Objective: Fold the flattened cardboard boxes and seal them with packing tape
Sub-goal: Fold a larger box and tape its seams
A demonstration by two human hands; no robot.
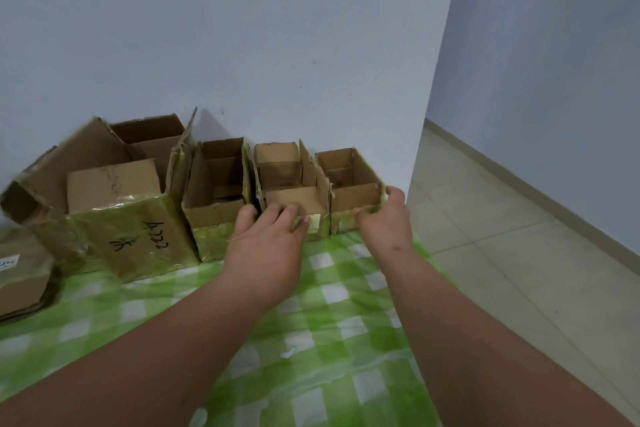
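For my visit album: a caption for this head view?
Both hands, left and right, set two small open cardboard boxes against the wall.

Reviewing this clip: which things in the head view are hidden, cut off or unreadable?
- Packing tape roll: none in the head view.
- Left-edge box: cut off by the frame edge; label unreadable.
- Third box: front partly hidden by the left hand.
- Right hand: fingertips hidden behind the rightmost box wall, so the grip is partly unseen.
- Big box: handwriting too warped to read.
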